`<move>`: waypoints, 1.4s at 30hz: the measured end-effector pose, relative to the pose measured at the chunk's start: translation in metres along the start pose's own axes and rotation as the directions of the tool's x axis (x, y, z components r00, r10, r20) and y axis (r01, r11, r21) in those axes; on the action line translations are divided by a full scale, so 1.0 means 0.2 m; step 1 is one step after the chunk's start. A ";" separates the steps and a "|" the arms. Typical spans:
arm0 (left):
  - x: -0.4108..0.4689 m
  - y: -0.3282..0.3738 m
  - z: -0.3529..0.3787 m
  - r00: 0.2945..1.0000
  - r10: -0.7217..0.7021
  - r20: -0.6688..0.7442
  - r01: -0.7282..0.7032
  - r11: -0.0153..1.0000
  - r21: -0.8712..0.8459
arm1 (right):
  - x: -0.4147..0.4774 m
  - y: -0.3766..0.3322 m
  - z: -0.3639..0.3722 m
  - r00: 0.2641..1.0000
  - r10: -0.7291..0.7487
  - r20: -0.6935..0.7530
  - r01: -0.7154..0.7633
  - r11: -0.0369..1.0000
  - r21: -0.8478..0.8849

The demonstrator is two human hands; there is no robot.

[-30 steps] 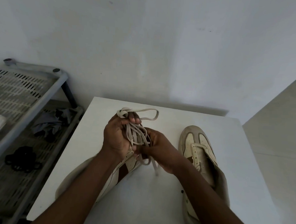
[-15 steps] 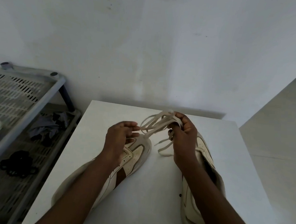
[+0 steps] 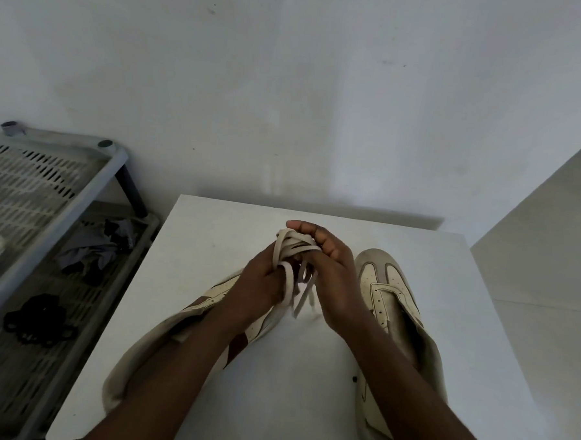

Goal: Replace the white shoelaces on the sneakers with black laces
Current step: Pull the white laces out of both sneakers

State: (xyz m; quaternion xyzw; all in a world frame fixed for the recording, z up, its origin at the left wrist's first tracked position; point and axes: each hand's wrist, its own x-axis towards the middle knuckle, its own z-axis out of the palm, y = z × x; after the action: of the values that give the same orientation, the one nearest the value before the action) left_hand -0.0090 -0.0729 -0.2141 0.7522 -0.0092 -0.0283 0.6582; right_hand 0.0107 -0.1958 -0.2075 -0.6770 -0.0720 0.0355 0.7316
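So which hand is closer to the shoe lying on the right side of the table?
The right hand. It sits just beside the toe of that shoe, gripping the white laces. The left hand holds the same laces farther off, above the other shoe.

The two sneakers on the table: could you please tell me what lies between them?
In the head view, the left hand and right hand grip the white laces there, over bare table.

left hand (image 3: 257, 285): fingers curled — grips white laces (image 3: 291, 250) | right hand (image 3: 333, 279): fingers curled over same bundle | forearms: converge, hands touching
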 end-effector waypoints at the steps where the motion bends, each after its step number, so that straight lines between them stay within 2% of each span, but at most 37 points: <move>1: 0.00 -0.01 -0.01 1.000 -0.003 -0.020 0.003 1.000 0.029 | 0.00 0.00 0.00 1.000 -0.021 -0.007 0.021 0.999 -0.035; 3: 0.01 -0.01 -0.02 0.998 0.000 -0.055 0.004 0.997 0.074 | 0.00 0.00 0.01 0.998 -0.051 -0.031 0.048 0.996 -0.076; 6: 0.03 -0.01 -0.02 0.987 -0.007 -0.162 0.015 0.999 0.047 | 0.00 0.00 0.00 0.997 -0.067 -0.024 0.062 0.983 -0.172; 9: 0.04 0.01 -0.04 0.958 -0.017 -0.287 0.002 0.999 -0.051 | 0.00 0.02 -0.03 0.999 0.045 -0.004 -0.045 0.973 -0.227; 12: 0.03 0.04 -0.05 0.946 0.016 -0.323 -0.046 0.995 -0.084 | -0.01 0.04 -0.03 0.977 0.149 0.152 -0.110 0.964 -0.243; 14: 0.02 0.05 -0.04 0.957 0.003 -0.290 -0.037 0.993 -0.111 | -0.03 0.04 -0.01 0.954 0.100 0.283 -0.058 0.986 -0.153; 16: 0.02 0.05 -0.03 0.966 0.005 -0.259 -0.036 0.993 -0.114 | -0.04 0.05 0.02 0.948 0.032 0.315 0.018 0.988 -0.154; 22: 0.03 0.01 -0.03 0.972 0.009 -0.235 -0.048 0.986 -0.160 | -0.04 0.04 0.06 0.984 -0.055 0.169 0.080 0.987 -0.143; 26: 0.01 0.01 0.00 0.986 -0.098 -0.136 0.048 0.943 -0.328 | -0.06 0.01 0.11 0.997 -0.029 0.069 0.033 0.998 -0.058; 28: 0.01 0.02 0.01 0.990 -0.110 -0.084 0.074 0.933 -0.353 | -0.07 -0.01 0.13 1.000 -0.013 0.000 0.013 1.000 -0.005; 32: 0.01 0.04 0.02 0.988 -0.076 -0.133 0.023 0.931 -0.363 | -0.07 -0.04 0.13 1.000 0.020 0.020 -0.021 0.999 0.032; 34: 0.01 0.04 0.02 0.979 -0.090 -0.185 0.044 0.969 -0.241 | -0.07 -0.05 0.12 0.994 0.071 0.083 -0.070 0.997 -0.015; 36: 0.01 0.02 0.01 0.954 -0.101 -0.283 0.056 0.985 -0.161 | -0.06 -0.03 0.11 0.984 0.108 0.141 -0.075 0.973 -0.219; 38: 0.02 0.00 -0.02 0.915 -0.152 -0.374 0.071 0.972 -0.223 | -0.05 0.00 0.09 0.975 0.102 0.198 0.035 0.807 -0.589; 39: 0.03 0.00 -0.03 0.896 -0.199 -0.398 0.077 0.950 -0.303 | -0.05 0.02 0.08 0.971 0.084 0.225 0.086 0.752 -0.653; 40: 0.04 0.00 -0.05 0.882 -0.245 -0.402 0.072 0.914 -0.400 | -0.05 0.02 0.07 0.967 0.083 0.241 0.090 0.772 -0.629; 42: 0.06 0.00 -0.07 0.872 -0.318 -0.372 0.039 0.803 -0.595 | -0.05 0.04 0.04 0.959 0.135 0.248 -0.013 0.899 -0.439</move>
State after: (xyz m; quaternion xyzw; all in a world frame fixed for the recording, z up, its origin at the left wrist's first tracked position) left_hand 0.0047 -0.0606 -0.2119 0.5032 0.2266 0.0831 0.8298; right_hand -0.0010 -0.1883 -0.2158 -0.8132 -0.1518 0.1396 0.5443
